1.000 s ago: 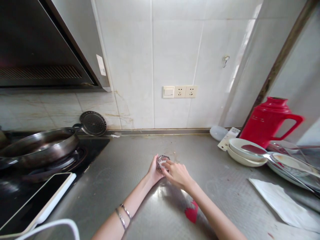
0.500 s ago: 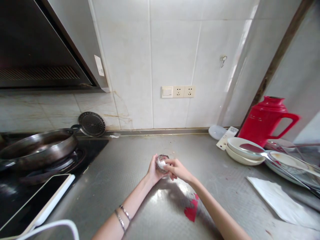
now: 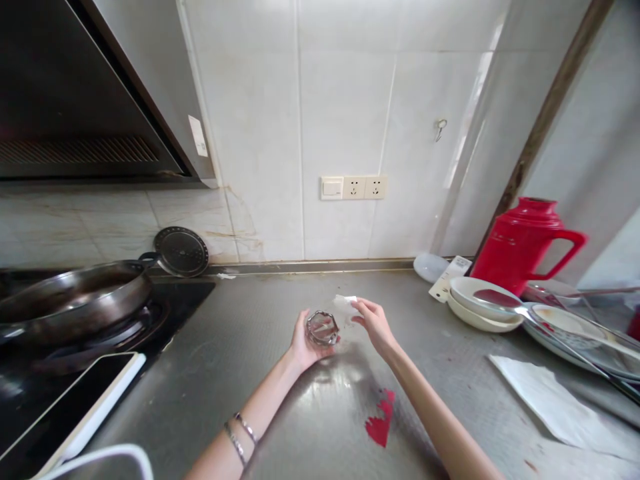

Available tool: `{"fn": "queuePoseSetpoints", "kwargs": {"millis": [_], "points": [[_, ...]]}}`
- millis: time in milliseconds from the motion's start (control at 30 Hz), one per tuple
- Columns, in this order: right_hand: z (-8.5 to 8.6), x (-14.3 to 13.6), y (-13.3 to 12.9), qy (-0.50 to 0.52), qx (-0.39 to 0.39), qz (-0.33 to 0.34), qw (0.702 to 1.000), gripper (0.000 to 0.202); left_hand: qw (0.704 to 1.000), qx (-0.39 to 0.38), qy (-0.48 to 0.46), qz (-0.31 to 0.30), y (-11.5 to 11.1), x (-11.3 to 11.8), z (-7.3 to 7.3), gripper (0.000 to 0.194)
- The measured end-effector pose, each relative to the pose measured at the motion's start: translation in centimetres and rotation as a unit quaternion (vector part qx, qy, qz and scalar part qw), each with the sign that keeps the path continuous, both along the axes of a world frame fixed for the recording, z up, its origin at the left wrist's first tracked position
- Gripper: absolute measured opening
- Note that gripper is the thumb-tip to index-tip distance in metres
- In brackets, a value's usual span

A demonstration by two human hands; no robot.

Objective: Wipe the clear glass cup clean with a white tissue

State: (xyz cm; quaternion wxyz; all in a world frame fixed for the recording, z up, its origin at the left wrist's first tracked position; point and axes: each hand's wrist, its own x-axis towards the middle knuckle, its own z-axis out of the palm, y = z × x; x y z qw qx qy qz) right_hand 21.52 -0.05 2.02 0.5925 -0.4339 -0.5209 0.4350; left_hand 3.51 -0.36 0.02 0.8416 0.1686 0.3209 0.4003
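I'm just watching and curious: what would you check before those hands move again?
1. Left hand holding the glass: ok.
2. Right hand gripping the tissue: ok, pinched in the fingers.
3. Tissue out of the glass: ok, held beside it.
4. Glass spotless inside: cannot tell, too small.
5. Bowls apart from both hands: ok, off to the right.
6. Stove switched off: cannot tell.

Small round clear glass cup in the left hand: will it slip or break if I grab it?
The cup looks like clear glass, so it might crack if dropped; its shiny, curved sides could feel slippery.
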Motion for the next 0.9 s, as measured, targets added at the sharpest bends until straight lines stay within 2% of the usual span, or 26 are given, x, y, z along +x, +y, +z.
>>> {"fn": "queuePoseSetpoints", "kwargs": {"millis": [100, 233, 400, 567, 667, 800, 900], "points": [[0.1, 0.2, 0.1, -0.032, 0.043, -0.016, 0.998, 0.038, 1.000, 0.001, 0.002, -0.014, -0.1, 0.1, -0.1, 0.054], [0.1, -0.2, -0.2, -0.093, 0.101, 0.013, 0.990, 0.042, 0.999, -0.003, -0.007, -0.032, -0.1, 0.2, -0.4, 0.054], [-0.7, -0.7, 0.0, -0.035, 0.059, 0.037, 0.997, 0.054, 0.999, -0.006, -0.011, -0.049, -0.4, 0.4, -0.4, 0.056], [-1.1, -0.7, 0.2, -0.056, 0.068, 0.026, 0.996, 0.051, 0.999, -0.006, 0.007, -0.051, -0.6, 0.5, -0.1, 0.058], [-0.9, -1.1, -0.4, -0.111, 0.095, 0.047, 0.988, 0.044, 0.998, 0.001, 0.007, -0.057, -0.5, 0.5, -0.4, 0.061], [-0.4, -1.5, -1.6, -0.221, 0.131, 0.096, 0.962, 0.038, 0.998, -0.005, 0.021, -0.066, -0.4, 0.7, -0.8, 0.062], [0.0, -1.6, -2.1, -0.249, 0.149, 0.133, 0.948, 0.036, 0.997, -0.003, 0.031, -0.073, -0.5, 0.8, -0.8, 0.061]]}}
